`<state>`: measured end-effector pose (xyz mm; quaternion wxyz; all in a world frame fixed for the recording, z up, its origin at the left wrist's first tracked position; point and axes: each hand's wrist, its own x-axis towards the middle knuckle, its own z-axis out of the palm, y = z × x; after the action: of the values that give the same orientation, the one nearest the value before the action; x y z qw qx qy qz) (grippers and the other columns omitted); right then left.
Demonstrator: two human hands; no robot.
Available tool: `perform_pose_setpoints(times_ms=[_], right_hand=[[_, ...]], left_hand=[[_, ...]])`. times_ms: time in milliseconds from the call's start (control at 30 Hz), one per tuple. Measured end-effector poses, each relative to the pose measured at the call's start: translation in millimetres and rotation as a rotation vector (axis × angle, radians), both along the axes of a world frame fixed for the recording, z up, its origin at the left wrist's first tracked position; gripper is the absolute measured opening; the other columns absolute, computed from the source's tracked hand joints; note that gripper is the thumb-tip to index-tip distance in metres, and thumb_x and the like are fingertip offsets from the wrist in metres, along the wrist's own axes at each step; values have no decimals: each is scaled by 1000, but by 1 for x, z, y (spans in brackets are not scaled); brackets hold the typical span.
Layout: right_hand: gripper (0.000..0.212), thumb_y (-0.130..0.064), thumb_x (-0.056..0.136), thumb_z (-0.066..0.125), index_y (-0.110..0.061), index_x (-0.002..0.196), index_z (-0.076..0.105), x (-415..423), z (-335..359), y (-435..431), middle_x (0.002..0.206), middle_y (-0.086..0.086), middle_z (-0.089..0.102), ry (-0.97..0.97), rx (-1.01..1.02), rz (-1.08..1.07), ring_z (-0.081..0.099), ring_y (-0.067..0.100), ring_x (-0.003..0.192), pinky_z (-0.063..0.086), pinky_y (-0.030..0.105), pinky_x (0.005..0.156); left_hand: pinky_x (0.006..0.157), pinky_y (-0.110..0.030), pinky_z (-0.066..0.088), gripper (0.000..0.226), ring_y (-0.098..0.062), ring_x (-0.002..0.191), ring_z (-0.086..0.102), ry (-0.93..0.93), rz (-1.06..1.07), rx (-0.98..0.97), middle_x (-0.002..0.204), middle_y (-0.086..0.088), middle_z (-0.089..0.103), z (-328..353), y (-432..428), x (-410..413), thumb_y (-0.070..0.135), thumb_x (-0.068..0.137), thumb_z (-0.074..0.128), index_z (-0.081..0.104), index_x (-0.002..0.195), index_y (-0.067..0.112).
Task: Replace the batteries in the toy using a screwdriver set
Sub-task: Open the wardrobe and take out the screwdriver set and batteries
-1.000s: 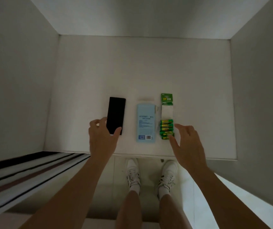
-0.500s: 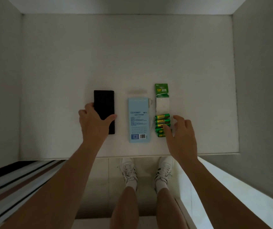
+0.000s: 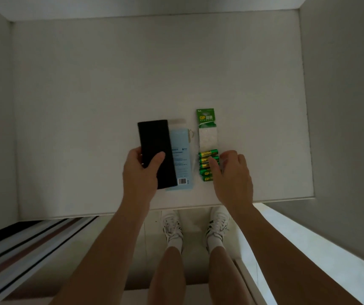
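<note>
My left hand (image 3: 140, 172) grips a flat black rectangular case (image 3: 155, 146) by its near half, thumb on top, and holds it over the left part of a light blue box (image 3: 182, 164) that lies on the white table (image 3: 88, 106). A green pack of batteries (image 3: 207, 139) lies to the right of the blue box, with several green and gold cells at its near end. My right hand (image 3: 231, 172) is at those cells, its thumb and fingers closing around the pack's near end. No toy is recognisable in view.
Walls enclose the table on the left, back and right. The table's front edge (image 3: 198, 205) runs just behind my wrists. My legs and white shoes (image 3: 172, 227) stand below it. A striped surface (image 3: 22, 243) lies at the lower left.
My left hand has picked up the black case and carried it right, over the blue box. My right hand has moved in onto the batteries.
</note>
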<state>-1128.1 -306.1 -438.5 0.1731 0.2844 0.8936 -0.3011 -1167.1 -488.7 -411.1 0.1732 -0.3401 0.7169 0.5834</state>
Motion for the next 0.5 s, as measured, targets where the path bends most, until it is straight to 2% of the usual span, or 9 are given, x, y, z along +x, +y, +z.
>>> perform_pose_setpoints(times_ms=[100, 200, 267, 400, 500], right_hand=[[37, -50, 97, 51, -16, 110, 53, -1, 0, -3, 102, 0, 52, 15, -3, -74, 53, 18, 86, 39, 30, 70], [39, -52, 95, 53, -15, 109, 54, -2, 0, -5, 102, 2, 55, 10, -8, -139, 53, 18, 86, 39, 31, 70], [40, -53, 94, 55, -15, 108, 54, -4, -1, -8, 101, 1, 56, 6, -7, -166, 53, 18, 86, 38, 31, 69], [42, -56, 91, 58, -17, 107, 52, -6, -1, -10, 99, 0, 56, -1, 0, -194, 53, 17, 85, 38, 31, 67], [43, -58, 90, 60, -19, 107, 51, -8, -1, -11, 99, -1, 55, -19, 9, -207, 54, 18, 86, 38, 32, 67]], left_hand=[[82, -37, 59, 31, -19, 101, 67, -35, -24, 5, 112, -2, 66, -7, 20, 12, 20, 91, 71, 55, 117, 16], [76, -28, 55, 29, -17, 97, 64, -14, -95, -107, 110, -2, 65, -13, 28, 17, 23, 90, 73, 54, 112, 18], [78, -30, 55, 30, -18, 97, 63, 23, -129, -187, 109, -2, 64, -15, 30, 19, 24, 89, 74, 55, 111, 19], [82, -26, 45, 47, -17, 99, 54, 36, -187, -356, 113, -3, 50, -14, 32, 19, 30, 85, 77, 55, 122, 12], [86, -30, 48, 57, -18, 104, 54, 26, -171, -362, 116, -1, 50, -15, 33, 20, 32, 81, 81, 52, 126, 12]])
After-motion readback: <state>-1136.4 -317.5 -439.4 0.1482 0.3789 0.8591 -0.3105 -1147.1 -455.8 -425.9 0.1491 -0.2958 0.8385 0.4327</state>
